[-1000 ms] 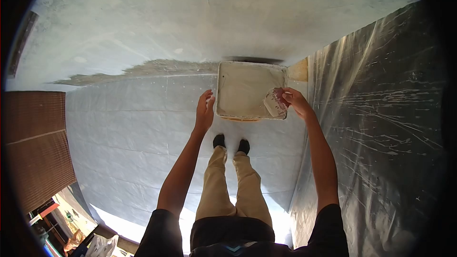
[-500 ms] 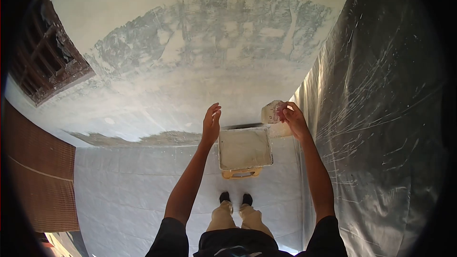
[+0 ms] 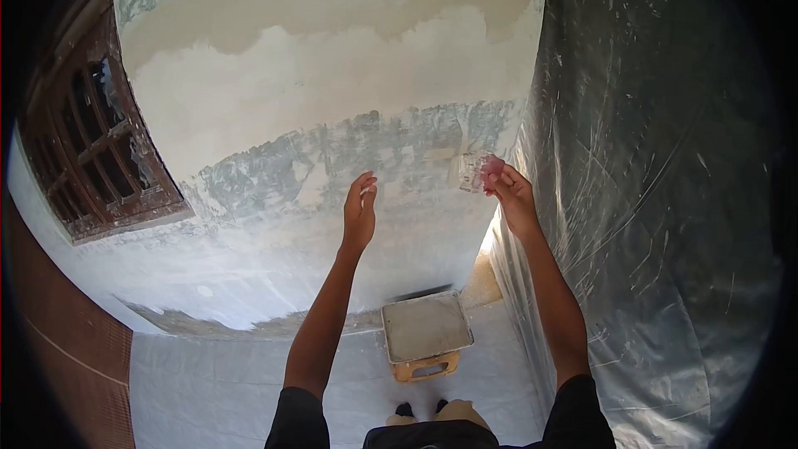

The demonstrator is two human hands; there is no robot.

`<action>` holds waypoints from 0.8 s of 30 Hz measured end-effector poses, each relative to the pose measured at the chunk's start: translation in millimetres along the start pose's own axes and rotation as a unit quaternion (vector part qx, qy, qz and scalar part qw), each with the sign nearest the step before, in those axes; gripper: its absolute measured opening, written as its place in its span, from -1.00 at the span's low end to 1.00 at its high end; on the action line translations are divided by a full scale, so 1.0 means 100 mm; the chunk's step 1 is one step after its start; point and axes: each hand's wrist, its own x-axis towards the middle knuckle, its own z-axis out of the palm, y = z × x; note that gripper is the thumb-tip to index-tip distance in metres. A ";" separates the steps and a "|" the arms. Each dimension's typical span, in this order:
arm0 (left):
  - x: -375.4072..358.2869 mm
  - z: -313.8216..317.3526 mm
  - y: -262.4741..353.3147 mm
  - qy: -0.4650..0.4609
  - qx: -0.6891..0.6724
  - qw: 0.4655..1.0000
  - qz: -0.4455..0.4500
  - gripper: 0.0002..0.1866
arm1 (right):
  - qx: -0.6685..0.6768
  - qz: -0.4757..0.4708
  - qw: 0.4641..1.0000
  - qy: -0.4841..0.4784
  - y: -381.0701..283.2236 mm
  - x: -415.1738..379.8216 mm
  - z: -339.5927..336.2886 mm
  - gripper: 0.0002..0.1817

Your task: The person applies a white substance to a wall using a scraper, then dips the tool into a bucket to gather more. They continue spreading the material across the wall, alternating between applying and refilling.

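Note:
My right hand (image 3: 515, 201) grips a putty scraper (image 3: 475, 173) by its reddish top edge, between thumb and fingers. The scraper's wide, pale, speckled blade is at the patchy wall (image 3: 332, 158), near its right end; whether it touches cannot be made out. My left hand (image 3: 360, 212) is raised in front of the wall, holding nothing, its fingers loosely bent and apart from the thumb. Below and between the hands, a square tray (image 3: 426, 328) with a pale, smooth filling rests on a yellow stool (image 3: 426, 366).
Clear plastic sheeting (image 3: 632, 224) with white splashes hangs along the right side. At the left is a brown window frame with bars (image 3: 108, 141), above a brown ribbed panel (image 3: 66, 333). Pale sheeting (image 3: 249, 374) covers the floor, where my feet stand before the stool.
The view has tilted up, showing more of the upper wall, and the tray sits lower in the picture. My right hand has brought the scraper up from near the tray to the grey patch.

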 end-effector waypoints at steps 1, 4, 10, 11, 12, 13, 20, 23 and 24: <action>0.10 0.01 0.11 -0.002 -0.001 1.000 0.005 -0.63 | -0.001 -0.005 1.000 0.002 -0.12 0.09 0.02 -0.66; 0.44 0.06 0.46 0.006 0.039 0.997 0.074 -0.64 | -0.067 -0.082 0.994 0.010 -0.43 0.42 0.04 -0.70; 1.26 0.11 1.02 0.067 0.145 0.955 0.249 -0.64 | -0.169 -0.267 0.947 0.053 -1.05 1.22 0.19 -0.75; 1.38 0.12 1.08 0.095 0.190 0.932 0.293 -0.64 | -0.191 -0.339 0.919 0.066 -1.13 1.35 0.21 -0.75; 1.50 0.12 1.12 0.099 0.192 0.930 0.297 -0.64 | -0.261 -0.391 0.880 0.066 -1.25 1.45 0.22 -0.72; 1.61 0.12 1.17 0.124 0.227 0.906 0.336 -0.62 | -0.257 -0.395 0.880 0.064 -1.31 1.55 0.24 -0.72; 1.91 0.11 1.07 0.204 0.361 0.824 0.386 -0.49 | -0.393 -0.622 0.672 0.081 -1.24 2.21 0.25 -0.55; 1.95 0.13 0.98 0.212 0.351 0.823 0.393 -0.47 | -0.445 -0.618 0.640 0.097 -1.11 2.30 0.21 -0.53; 1.96 0.14 0.97 0.212 0.351 0.823 0.393 -0.47 | -0.475 -0.614 0.621 0.105 -1.08 2.30 0.20 -0.51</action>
